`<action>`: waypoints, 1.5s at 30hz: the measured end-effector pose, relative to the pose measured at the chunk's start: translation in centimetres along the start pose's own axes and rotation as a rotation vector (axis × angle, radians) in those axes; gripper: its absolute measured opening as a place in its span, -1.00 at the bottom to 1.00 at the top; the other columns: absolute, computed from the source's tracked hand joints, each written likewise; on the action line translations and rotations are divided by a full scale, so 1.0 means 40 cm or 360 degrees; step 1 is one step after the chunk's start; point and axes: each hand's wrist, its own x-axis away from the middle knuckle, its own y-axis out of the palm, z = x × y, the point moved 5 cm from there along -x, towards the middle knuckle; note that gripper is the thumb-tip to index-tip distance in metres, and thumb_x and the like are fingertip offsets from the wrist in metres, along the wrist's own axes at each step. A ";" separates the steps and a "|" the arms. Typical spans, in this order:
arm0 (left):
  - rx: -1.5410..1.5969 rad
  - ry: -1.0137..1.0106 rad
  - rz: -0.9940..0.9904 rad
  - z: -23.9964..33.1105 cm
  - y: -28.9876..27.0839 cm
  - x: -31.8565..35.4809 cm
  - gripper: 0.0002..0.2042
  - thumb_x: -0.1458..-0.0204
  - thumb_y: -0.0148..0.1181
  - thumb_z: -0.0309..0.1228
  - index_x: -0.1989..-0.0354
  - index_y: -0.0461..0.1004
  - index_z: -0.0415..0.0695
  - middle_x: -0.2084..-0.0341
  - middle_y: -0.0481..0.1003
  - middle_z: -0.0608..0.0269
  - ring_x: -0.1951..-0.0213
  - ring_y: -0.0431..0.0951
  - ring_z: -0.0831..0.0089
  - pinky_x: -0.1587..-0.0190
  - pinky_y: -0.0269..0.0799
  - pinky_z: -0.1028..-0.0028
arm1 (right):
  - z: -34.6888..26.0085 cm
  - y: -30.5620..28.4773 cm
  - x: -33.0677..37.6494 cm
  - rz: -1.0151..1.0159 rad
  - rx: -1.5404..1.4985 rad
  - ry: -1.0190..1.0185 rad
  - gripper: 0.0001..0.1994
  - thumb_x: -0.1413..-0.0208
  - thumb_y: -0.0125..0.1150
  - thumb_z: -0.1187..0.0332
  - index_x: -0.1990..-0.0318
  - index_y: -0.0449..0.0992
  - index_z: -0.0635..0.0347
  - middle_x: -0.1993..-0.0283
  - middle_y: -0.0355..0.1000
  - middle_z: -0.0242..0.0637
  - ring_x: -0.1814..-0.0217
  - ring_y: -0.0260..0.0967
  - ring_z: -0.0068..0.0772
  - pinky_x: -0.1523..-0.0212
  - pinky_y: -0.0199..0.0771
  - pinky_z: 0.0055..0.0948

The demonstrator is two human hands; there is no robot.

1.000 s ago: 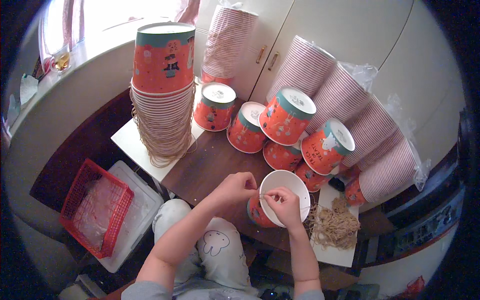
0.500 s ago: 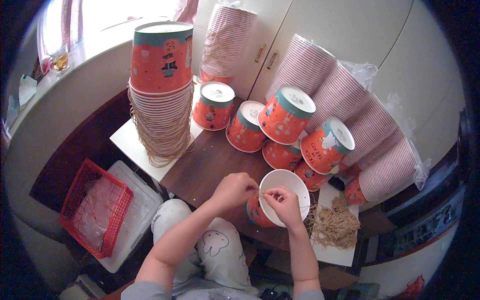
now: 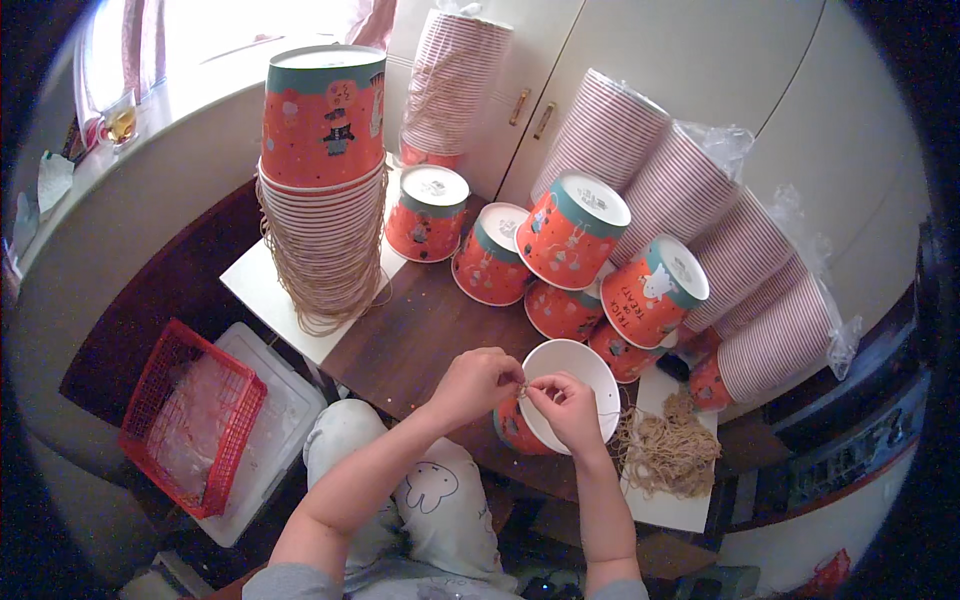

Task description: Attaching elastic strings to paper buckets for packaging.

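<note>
- A person's left hand [image 3: 482, 382] and right hand [image 3: 568, 408] meet at the left rim of an open paper bucket [image 3: 570, 358], the fingers of both pinched on a thin cord [image 3: 524, 391] whose loops are too small to make out.
- The bucket stands near the desk's [image 3: 410, 335] front edge, its mouth partly covered by the right hand.
- Tangled twine [image 3: 668, 450] lies at the desk's right end, single strands indistinct.
- Toward the back right corner, bagged stacks [image 3: 672, 190] partly hide one another.
</note>
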 end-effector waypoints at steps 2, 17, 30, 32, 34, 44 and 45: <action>-0.0066 -0.0002 -0.0007 0.004 -0.002 0.000 -0.85 0.25 0.11 -0.46 0.46 0.49 -0.20 0.56 0.48 0.11 0.45 0.50 0.25 0.36 0.40 0.39 | 0.001 -0.001 0.000 0.0000 -0.0001 0.0016 -0.90 0.19 0.23 0.42 0.46 0.51 0.23 0.50 0.40 -0.35 0.53 0.28 -0.59 0.51 0.27 -0.61; 0.0465 -0.0456 -0.0266 -0.021 0.013 0.001 -0.78 0.16 0.15 -0.37 0.39 0.48 -0.29 0.50 0.51 0.09 0.41 0.52 0.42 0.31 0.40 0.48 | 0.002 -0.004 -0.001 0.0011 -0.0022 0.0051 -0.89 0.17 0.22 0.41 0.47 0.51 0.25 0.50 0.40 -0.34 0.53 0.27 -0.59 0.50 0.26 -0.61; 0.1102 -0.0748 -0.0626 -0.047 0.062 0.016 -0.81 0.06 0.07 -0.39 0.33 0.40 -0.26 0.43 0.43 0.34 0.31 0.37 0.59 0.20 0.26 0.59 | 0.008 -0.013 0.004 0.0009 -0.0006 0.0051 -0.89 0.17 0.22 0.41 0.46 0.51 0.24 0.48 0.40 -0.33 0.52 0.27 -0.58 0.50 0.27 -0.60; 0.1233 -0.0793 -0.0659 -0.049 0.068 0.016 -0.83 0.06 0.07 -0.39 0.33 0.40 -0.21 0.44 0.42 0.36 0.32 0.35 0.62 0.21 0.24 0.60 | 0.008 -0.015 0.005 0.0008 -0.0010 0.0046 -0.89 0.17 0.22 0.41 0.46 0.51 0.24 0.48 0.40 -0.33 0.52 0.28 -0.58 0.50 0.27 -0.59; 0.1379 -0.0845 -0.0701 -0.064 0.081 0.018 -0.83 0.07 0.07 -0.38 0.34 0.40 -0.19 0.45 0.42 0.37 0.34 0.34 0.63 0.24 0.23 0.62 | 0.008 -0.012 0.007 -0.0018 -0.0028 0.0026 -0.89 0.17 0.21 0.42 0.46 0.50 0.25 0.48 0.40 -0.33 0.52 0.27 -0.58 0.48 0.28 -0.59; 0.1528 -0.1030 -0.0697 -0.067 0.089 0.021 -0.86 0.14 0.07 -0.37 0.40 0.41 -0.11 0.51 0.39 0.43 0.44 0.29 0.66 0.37 0.17 0.65 | -0.044 -0.032 0.004 0.0213 0.0206 -0.0329 -0.78 0.17 0.17 0.44 0.29 0.41 0.20 0.42 0.37 -0.30 0.33 0.31 -0.38 0.24 0.30 -0.44; 0.1528 -0.1030 -0.0695 -0.070 0.088 0.021 -0.86 0.14 0.07 -0.37 0.40 0.41 -0.11 0.51 0.39 0.43 0.44 0.29 0.66 0.37 0.17 0.65 | -0.053 -0.027 0.003 0.0066 0.0235 -0.0365 -0.75 0.17 0.17 0.44 0.26 0.39 0.19 0.39 0.36 -0.29 0.29 0.31 -0.34 0.19 0.28 -0.41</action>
